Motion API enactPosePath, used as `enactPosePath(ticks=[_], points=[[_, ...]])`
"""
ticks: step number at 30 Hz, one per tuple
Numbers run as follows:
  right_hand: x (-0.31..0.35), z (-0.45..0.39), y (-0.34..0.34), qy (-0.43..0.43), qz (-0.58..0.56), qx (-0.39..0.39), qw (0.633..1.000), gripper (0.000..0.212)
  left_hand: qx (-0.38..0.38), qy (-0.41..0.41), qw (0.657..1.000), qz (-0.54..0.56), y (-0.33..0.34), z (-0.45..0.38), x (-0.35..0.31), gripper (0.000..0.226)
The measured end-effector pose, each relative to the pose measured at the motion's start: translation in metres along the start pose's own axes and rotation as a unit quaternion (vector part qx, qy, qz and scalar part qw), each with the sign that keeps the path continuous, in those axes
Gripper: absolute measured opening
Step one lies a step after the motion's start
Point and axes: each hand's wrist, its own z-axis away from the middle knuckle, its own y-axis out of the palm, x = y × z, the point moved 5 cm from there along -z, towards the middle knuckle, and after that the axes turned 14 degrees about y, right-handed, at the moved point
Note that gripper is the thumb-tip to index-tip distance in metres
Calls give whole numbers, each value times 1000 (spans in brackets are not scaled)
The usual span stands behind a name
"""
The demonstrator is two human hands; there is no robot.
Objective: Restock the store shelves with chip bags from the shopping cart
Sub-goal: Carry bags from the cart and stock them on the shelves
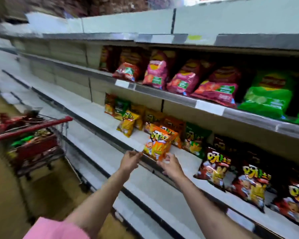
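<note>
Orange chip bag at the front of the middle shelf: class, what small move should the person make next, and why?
Probably push the orange chip bag back and upright against the orange bags behind it. Both hands, left hand and right hand, hold its lower corners, and it leans out over the shelf edge.

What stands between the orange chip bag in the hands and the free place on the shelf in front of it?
Nothing visible does. The orange chip bag, held by the left hand and right hand, is at the front edge of the shelf; other orange bags stand just behind it, bare shelf to their left.
</note>
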Motion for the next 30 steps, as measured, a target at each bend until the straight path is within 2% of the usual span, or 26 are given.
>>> enactPosePath(ticks=[4,7,10,12,14,16,23,30], points=[[42,12,86,-32,13,62,997,53,-70,9,997,-37,-114,-4,-5,26],[72,22,142,-52,37,104,993,58,-136,3,990,-23,-196,-2,-6,28],[97,32,194,-73,66,140,985,58,-223,-5,975,-5,-263,8,0,28],[110,35,225,-87,79,152,981,54,-266,-14,964,23,-292,13,8,19],[121,36,253,-93,84,164,978,50,-306,-30,950,48,-313,18,15,11],[130,34,277,-98,86,179,975,47,-330,-31,942,51,-328,18,16,18],[182,3,357,-115,35,265,957,41,-365,2,930,36,-373,-25,-8,16],[229,-39,395,-56,-119,382,915,24,-411,61,892,175,-374,-93,-34,8]])
